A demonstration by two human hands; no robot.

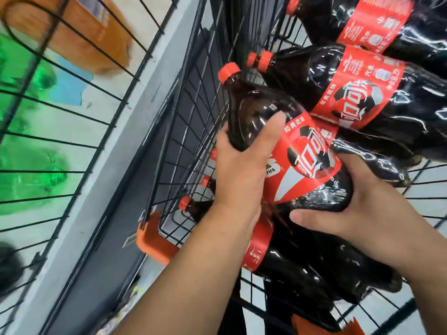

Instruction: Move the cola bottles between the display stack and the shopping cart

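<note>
Held bottle (312, 160): dark cola, red cap (228, 72), red label with white script and a football print. It lies tilted with the cap to the upper left, inside the cart (193, 112), on top of other bottles (362, 93). Left hand (242, 165) wraps the shoulder, thumb over the top; right hand (367, 213) clamps the lower body. Cart is black wire with an orange corner bumper (154, 243). Grey ledge beside it. At left, a wire rack (48, 140) with blurred green goods (29, 165) and an orange pack (79, 37).
</note>
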